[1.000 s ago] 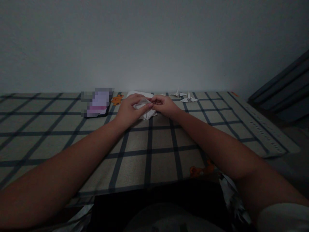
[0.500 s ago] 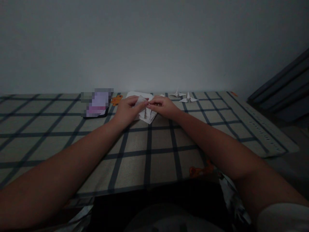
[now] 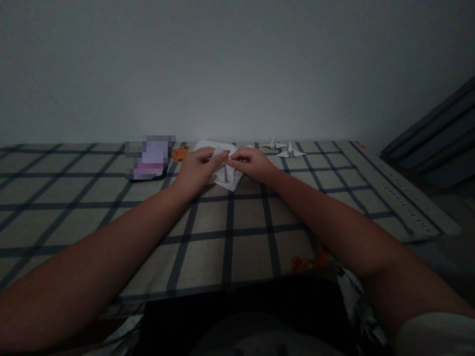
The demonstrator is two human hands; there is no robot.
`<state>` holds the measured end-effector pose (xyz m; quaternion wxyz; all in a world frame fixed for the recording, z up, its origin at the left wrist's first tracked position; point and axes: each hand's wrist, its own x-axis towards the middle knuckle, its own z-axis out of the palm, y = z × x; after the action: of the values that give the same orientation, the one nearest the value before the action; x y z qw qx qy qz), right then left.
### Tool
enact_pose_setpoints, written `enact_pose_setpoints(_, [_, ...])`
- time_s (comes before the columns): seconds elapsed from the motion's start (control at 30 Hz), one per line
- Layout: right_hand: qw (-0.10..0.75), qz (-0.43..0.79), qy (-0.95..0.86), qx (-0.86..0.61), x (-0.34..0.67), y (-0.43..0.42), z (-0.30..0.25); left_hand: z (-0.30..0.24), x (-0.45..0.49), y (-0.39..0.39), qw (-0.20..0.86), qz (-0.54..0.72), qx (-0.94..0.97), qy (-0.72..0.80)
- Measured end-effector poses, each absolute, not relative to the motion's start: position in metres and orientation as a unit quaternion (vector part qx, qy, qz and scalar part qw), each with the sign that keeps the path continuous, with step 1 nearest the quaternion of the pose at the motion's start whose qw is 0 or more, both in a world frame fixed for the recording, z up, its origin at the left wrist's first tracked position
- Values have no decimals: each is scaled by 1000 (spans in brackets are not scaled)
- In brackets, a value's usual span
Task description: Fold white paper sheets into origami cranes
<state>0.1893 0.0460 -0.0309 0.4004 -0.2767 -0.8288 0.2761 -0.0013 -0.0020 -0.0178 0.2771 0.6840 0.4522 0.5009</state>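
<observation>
A partly folded white paper piece lies on the checked tablecloth near the far edge. My left hand pinches its upper left flap, fingers closed on the paper. My right hand pinches the same paper from the right, fingertips meeting those of the left hand. Behind the hands lies a flat white sheet, partly hidden by them.
Two finished white paper cranes stand at the back right. A phone with a lit screen lies to the left of my hands. A pale wall rises behind the table. A dark slanted panel stands at the right.
The paper piece has been turned and let down so that its point lies toward me on the cloth. Both hands have stayed pinched on it, shifting only slightly.
</observation>
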Motion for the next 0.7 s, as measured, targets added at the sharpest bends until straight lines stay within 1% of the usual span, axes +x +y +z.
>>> enact_pose_setpoints(0.2, [384,288,-830,-283,188,44,-29,-13,0,-6,253,493,685,473])
enact_pose_setpoints(0.4, [382,305,-829,-271,188,43,-30,-13,0,-7,285,519,654,470])
enact_pose_setpoints(0.7, [356,293,-846,-266,188,43,-29,-13,-1,-7,280,520,650,479])
